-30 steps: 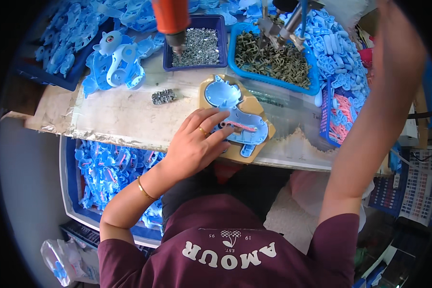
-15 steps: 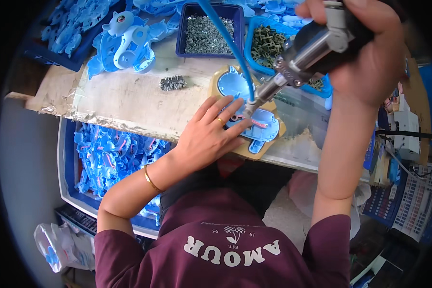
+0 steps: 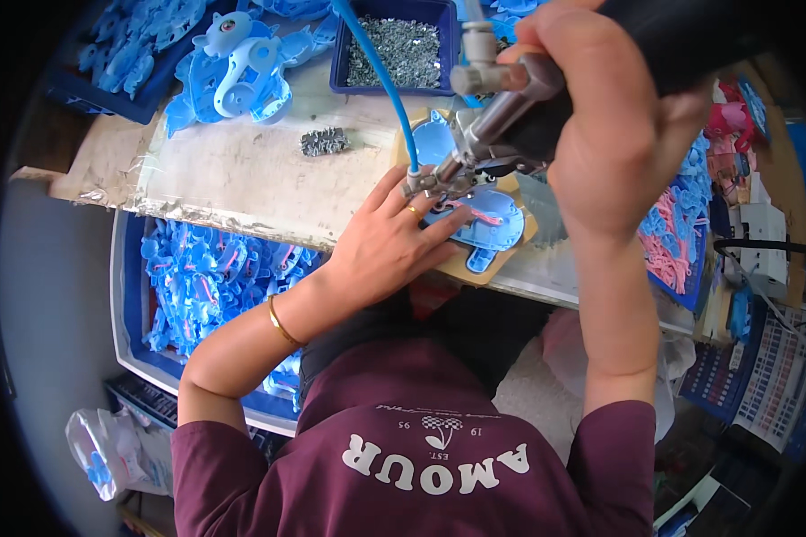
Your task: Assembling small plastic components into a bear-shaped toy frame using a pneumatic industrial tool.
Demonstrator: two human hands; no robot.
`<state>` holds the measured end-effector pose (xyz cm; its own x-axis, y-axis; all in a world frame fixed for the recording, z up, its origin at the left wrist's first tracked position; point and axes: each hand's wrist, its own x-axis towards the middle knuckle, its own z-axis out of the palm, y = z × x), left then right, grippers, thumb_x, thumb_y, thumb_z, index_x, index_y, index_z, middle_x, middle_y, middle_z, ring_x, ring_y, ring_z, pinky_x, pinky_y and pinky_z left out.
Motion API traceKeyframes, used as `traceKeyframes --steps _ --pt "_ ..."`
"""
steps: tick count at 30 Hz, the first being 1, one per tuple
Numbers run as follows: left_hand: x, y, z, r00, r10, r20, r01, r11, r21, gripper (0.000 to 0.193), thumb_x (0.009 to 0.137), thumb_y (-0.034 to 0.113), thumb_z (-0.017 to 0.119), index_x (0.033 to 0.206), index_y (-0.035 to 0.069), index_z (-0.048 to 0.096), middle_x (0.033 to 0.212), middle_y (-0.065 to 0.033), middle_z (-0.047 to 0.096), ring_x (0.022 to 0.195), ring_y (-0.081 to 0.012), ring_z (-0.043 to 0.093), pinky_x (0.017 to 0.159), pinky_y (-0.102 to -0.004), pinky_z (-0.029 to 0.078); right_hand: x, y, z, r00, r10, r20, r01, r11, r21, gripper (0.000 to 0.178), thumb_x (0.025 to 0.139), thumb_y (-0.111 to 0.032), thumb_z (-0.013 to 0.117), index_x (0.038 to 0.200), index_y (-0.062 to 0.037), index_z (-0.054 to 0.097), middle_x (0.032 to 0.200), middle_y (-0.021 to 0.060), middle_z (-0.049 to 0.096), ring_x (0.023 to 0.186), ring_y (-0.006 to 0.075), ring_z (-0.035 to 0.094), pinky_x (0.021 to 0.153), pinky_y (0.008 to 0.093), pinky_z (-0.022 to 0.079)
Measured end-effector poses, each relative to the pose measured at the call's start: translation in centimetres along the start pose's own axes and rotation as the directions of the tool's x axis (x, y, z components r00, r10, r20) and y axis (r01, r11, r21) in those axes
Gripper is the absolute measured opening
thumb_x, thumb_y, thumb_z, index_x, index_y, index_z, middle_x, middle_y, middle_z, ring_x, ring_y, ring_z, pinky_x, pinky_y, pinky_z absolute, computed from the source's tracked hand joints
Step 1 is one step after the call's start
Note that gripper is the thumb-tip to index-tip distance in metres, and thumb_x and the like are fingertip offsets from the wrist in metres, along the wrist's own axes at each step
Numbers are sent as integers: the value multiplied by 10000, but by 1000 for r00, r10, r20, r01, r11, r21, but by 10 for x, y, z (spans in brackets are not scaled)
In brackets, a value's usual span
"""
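My right hand (image 3: 613, 134) is wrapped round a dark-bodied power screwdriver (image 3: 501, 116) with a metal nose, held slanting down to the left. A blue hose (image 3: 381, 76) runs down to the tool's tip. The tip is beside the fingers of my left hand (image 3: 390, 233), over a light blue plastic toy shell (image 3: 499, 231); whether it touches is hidden. That shell lies in a tan jig (image 3: 475, 272) and has a pink strip (image 3: 476, 213) inside. My left hand rests flat on the shell's left side, fingers stretched and apart. Its fingertips are partly covered by the tool.
A navy tray (image 3: 334, 67) of small silver metal pieces stands at the back. A dark, bristly block (image 3: 324, 141) lies on the bench (image 3: 233, 174). Blue animal-shaped toy shells (image 3: 242, 72) sit at back left. Below the bench edge, a crate (image 3: 122, 300) holds many blue parts.
My right hand has come left and nearer with the screwdriver. The tool's tip has moved left across the shell toward my left fingers. My left hand stays almost in place.
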<state>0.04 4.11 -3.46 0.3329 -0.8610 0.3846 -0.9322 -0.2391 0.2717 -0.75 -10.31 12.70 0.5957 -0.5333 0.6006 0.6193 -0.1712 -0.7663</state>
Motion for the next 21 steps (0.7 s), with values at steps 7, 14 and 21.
traceKeyframes --steps 7,14,21 --pt "14 3 -1 993 90 -77 -96 991 -89 329 877 251 721 1174 127 649 1299 -108 587 1333 -364 474 1165 -515 356 63 -47 -41 989 -65 135 93 973 -211 407 896 -167 650 1222 32 510 709 45 594 565 117 558 527 263 486" --pt "6 -6 -50 997 71 -31 -76 978 -194 198 809 69 722 986 52 636 1189 -109 646 1260 -369 550 1074 -517 434 138 -28 -106 897 143 418 -5 949 -314 507 1006 -527 590 1158 -48 659 886 33 681 802 101 638 740 252 496" --pt "-46 -13 -209 898 -222 380 310 932 -189 136 692 77 700 801 12 652 825 -130 662 830 -324 616 763 -409 454 107 73 -322 886 317 339 313 132 -941 216 897 -163 734 1102 -96 727 1054 67 686 954 215 645 864 378 510"
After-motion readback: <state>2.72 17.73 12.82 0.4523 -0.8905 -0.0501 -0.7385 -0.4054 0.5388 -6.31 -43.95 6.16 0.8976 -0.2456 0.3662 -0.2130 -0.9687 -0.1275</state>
